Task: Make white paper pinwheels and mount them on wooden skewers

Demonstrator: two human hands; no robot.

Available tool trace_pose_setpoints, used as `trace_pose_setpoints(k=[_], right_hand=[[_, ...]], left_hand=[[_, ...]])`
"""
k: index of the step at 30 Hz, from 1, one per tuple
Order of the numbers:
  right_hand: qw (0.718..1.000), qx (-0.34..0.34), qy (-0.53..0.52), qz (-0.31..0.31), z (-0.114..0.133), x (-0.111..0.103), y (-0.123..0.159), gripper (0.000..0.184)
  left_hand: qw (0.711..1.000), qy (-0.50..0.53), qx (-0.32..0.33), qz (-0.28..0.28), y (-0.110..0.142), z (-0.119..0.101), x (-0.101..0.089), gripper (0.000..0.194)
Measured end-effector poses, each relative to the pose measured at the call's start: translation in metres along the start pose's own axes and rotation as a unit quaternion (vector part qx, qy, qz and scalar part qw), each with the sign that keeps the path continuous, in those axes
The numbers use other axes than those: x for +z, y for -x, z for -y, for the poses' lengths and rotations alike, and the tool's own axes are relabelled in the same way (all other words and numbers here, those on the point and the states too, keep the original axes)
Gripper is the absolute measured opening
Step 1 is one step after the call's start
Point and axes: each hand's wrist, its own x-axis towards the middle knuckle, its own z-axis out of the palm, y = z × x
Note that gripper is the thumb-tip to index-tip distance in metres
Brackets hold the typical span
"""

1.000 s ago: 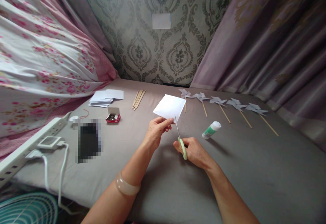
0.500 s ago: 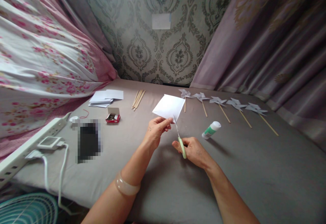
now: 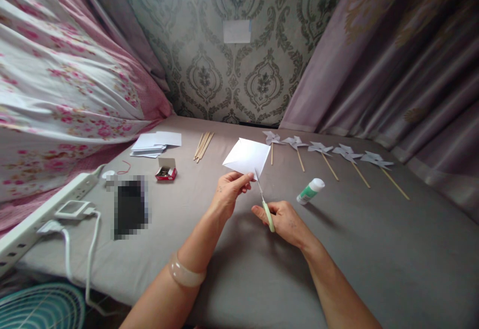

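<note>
A square sheet of white paper (image 3: 247, 154) is held up by its near corner, pinched in the fingers of my left hand (image 3: 230, 191). My right hand (image 3: 282, 219) grips pale green-handled scissors (image 3: 268, 215), with its fingers around the handles. The scissor blades reach the paper's near right part, just beside my left fingertips, and their tips overlap the sheet. To the right of my right hand stands a glue stick (image 3: 311, 190) with a white cap and green label, looking tilted in this view.
Several paper pinwheels on sticks (image 3: 321, 148) lie in a row at the back right. Wooden sticks (image 3: 204, 146), stacked white paper (image 3: 148, 145) and a small red box (image 3: 166, 173) of metal bits lie back left. A white power strip (image 3: 48, 214) with cables runs along the left edge.
The paper and the scissors have shifted very slightly to the left. Both hands keep their grips.
</note>
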Motion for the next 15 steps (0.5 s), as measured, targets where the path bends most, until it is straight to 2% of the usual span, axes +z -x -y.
trace_pose_setpoints(k=[15], right_hand=[[1.000, 0.004, -0.011, 0.006, 0.0011, 0.0013, -0.0007, 0.053]], left_hand=[[1.000, -0.014, -0.003, 0.002, -0.0005, 0.0009, -0.0012, 0.026]])
